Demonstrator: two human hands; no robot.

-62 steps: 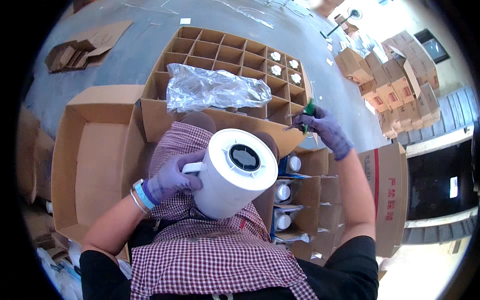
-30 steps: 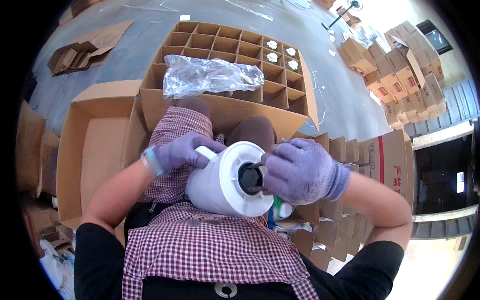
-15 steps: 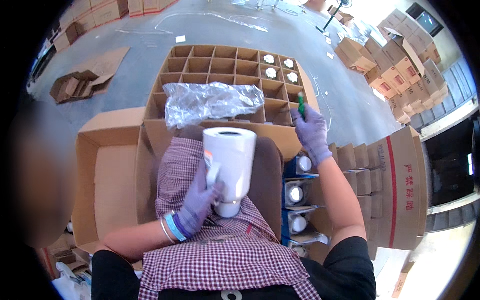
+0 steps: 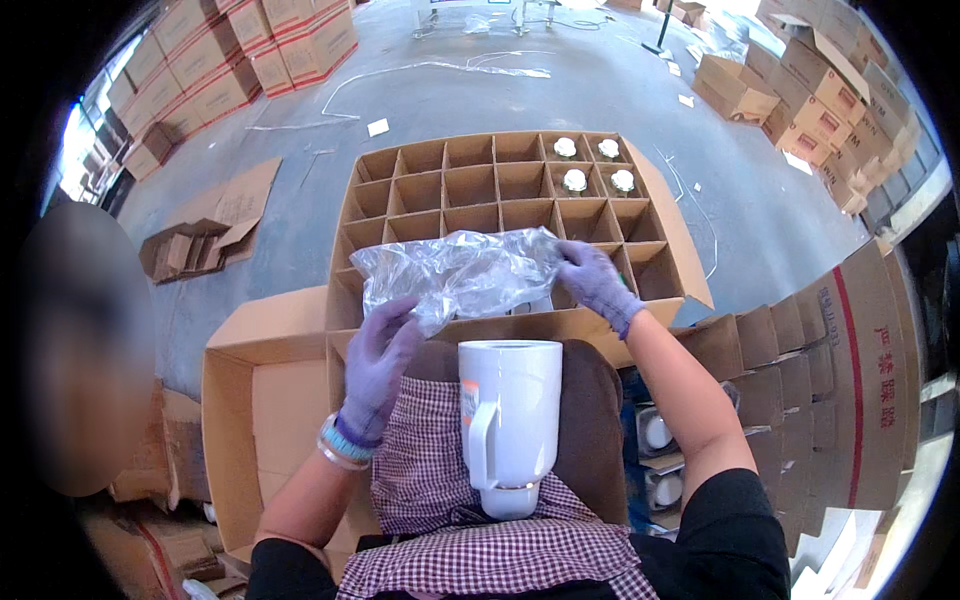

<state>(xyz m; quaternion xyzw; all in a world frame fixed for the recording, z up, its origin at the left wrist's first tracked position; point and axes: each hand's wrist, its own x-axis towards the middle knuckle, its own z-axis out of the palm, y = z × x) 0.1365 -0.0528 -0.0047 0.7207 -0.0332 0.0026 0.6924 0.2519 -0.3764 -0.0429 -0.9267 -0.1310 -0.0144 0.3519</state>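
Note:
A white handled tumbler (image 4: 520,410) rests between my thighs on the checked apron (image 4: 430,450), its wide end towards the carton and its narrow end towards me. Neither hand touches it. Across the near cells of the divided carton (image 4: 505,325) lies a crumpled clear plastic bag (image 4: 460,275). My right hand (image 4: 597,283), in a grey-purple glove, pinches the bag's right end. Something green shows at the edge of that hand, mostly hidden. My left hand (image 4: 380,362), gloved alike, hovers by the bag's lower left edge, fingers bent but apart and holding nothing.
Several white-topped items (image 4: 574,181) stand in the carton's far right cells. An open carton (image 4: 270,420) adjoins on the left. At my right are white-lidded items (image 4: 655,432) and cardboard dividers (image 4: 755,345). Stacked cartons (image 4: 305,45) stand far off. A person (image 4: 90,350) is at the left.
My left hand has let go of the tumbler, leaving it on my lap, and moved up towards the bag. My right hand has moved left and taken the bag's end. The view has shifted.

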